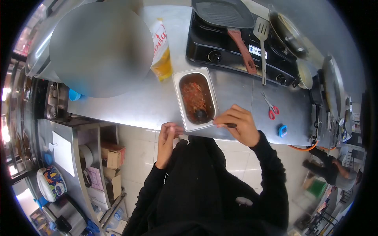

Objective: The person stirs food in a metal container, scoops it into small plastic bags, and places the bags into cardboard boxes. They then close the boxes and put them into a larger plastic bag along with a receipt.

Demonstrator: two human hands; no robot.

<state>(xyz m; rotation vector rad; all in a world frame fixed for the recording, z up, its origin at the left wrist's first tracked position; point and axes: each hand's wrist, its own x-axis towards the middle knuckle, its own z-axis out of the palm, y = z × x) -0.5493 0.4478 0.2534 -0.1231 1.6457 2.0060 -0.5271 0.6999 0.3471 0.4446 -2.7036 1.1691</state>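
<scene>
A rectangular steel food pan (180,98) stands on the steel counter, close to its front edge. Inside lies a chunky reddish-brown sauce (193,95). My right hand (238,124) grips the dark handle of a spoon (201,114), whose head rests in the sauce at the pan's near end. By the pan's near left corner is my left hand (168,139), its fingers loosely bent and thumb apart, with nothing visible in it. Just beyond the pan, a bag of yellow oil (162,65) sits on the counter.
A black gas stove (214,49) bears a grill pan (224,13) and a slotted spatula (262,29). Red-handled scissors (271,108) and a small blue item (282,131) lie to the right. A blurred grey disc covers the upper left. Another person (334,169) is at far right.
</scene>
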